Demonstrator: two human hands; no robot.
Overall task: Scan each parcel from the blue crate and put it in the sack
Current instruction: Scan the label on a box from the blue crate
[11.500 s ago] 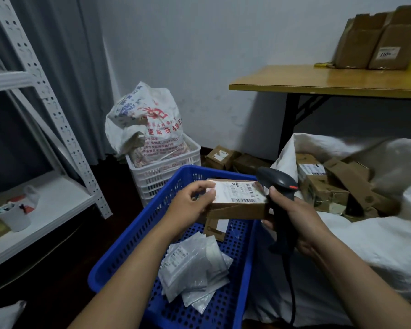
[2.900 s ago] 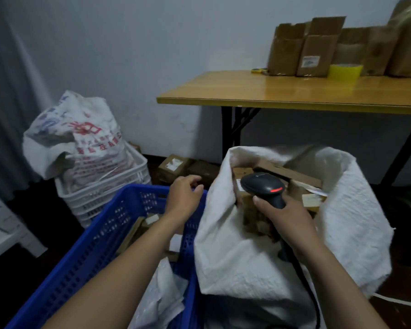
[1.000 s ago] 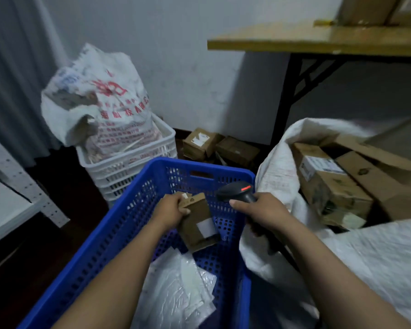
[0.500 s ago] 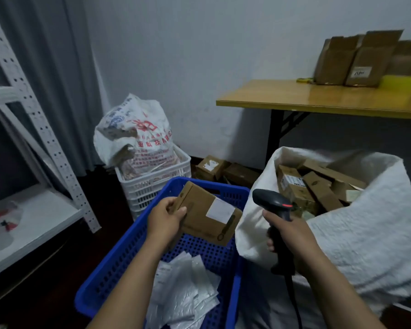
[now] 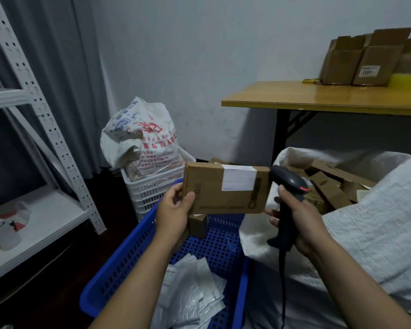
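My left hand [image 5: 175,213] grips the left end of a flat brown cardboard parcel [image 5: 214,193] with a white label, held level above the blue crate [image 5: 119,262]. My right hand [image 5: 301,219] holds a black barcode scanner [image 5: 288,184] by its handle, its head close to the parcel's right edge. Grey plastic mailer bags [image 5: 190,298] and a small brown box [image 5: 197,224] lie in the crate. The white sack [image 5: 375,233] stands open at the right, with several brown boxes [image 5: 328,188] inside.
A white crate [image 5: 152,188] with a printed bag [image 5: 140,138] stands behind the blue crate. A white metal shelf [image 5: 40,217] is at the left. A wooden table [image 5: 318,98] with cardboard boxes [image 5: 365,60] is at the back right.
My left hand has raised the brown parcel and turned it level, closer to the scanner. The scanner head now sits next to the parcel's right edge.
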